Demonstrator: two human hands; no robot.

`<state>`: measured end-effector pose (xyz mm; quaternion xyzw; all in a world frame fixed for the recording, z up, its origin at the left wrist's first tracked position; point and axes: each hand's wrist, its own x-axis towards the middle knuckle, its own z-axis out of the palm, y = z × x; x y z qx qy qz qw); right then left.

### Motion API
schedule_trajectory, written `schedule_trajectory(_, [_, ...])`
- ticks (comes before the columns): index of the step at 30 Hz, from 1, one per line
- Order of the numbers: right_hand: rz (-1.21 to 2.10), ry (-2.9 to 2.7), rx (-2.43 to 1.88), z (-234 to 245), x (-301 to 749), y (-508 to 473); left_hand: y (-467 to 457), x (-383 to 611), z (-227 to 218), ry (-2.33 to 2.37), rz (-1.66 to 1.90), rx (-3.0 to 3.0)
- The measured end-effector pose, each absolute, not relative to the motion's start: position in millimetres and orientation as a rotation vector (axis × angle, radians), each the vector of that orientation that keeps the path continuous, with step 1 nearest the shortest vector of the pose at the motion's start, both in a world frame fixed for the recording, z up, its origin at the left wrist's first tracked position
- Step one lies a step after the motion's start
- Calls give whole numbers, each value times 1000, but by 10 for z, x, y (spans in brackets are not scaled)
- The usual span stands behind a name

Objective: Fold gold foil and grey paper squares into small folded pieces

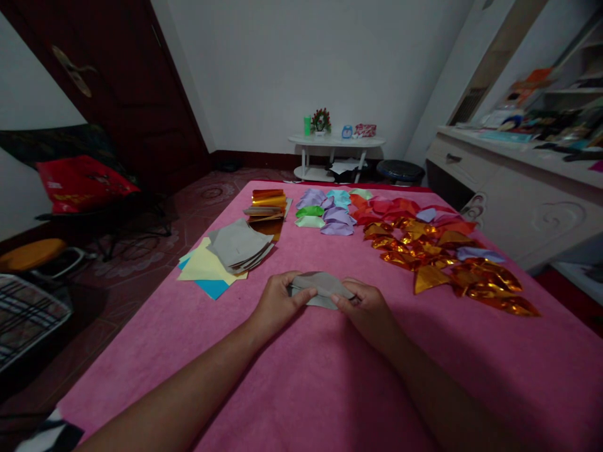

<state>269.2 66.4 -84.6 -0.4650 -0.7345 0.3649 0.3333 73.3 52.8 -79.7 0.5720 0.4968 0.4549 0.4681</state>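
Both my hands hold a partly folded grey paper sheet (320, 287) just above the pink tablecloth (301, 376). My left hand (277, 304) pinches its left end, thumb on top. My right hand (365, 307) pinches its right end with the fingers curled over the fold. Beyond my left hand lies a stack of grey sheets (239, 246) on yellow and blue sheets (202, 271).
Shiny gold and orange foil sheets (267, 204) are stacked at the far left. Folded purple, green and teal paper pieces (327, 213) lie at the far middle. Several folded gold and red foil pieces (443, 257) spread along the right. A white cabinet (518, 201) stands right of the table.
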Motion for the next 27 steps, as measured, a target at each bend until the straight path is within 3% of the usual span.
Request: schedule_trajectory(27, [942,-1943,-1230,-824,2684,656,534,730,-812,1218,1102,1386])
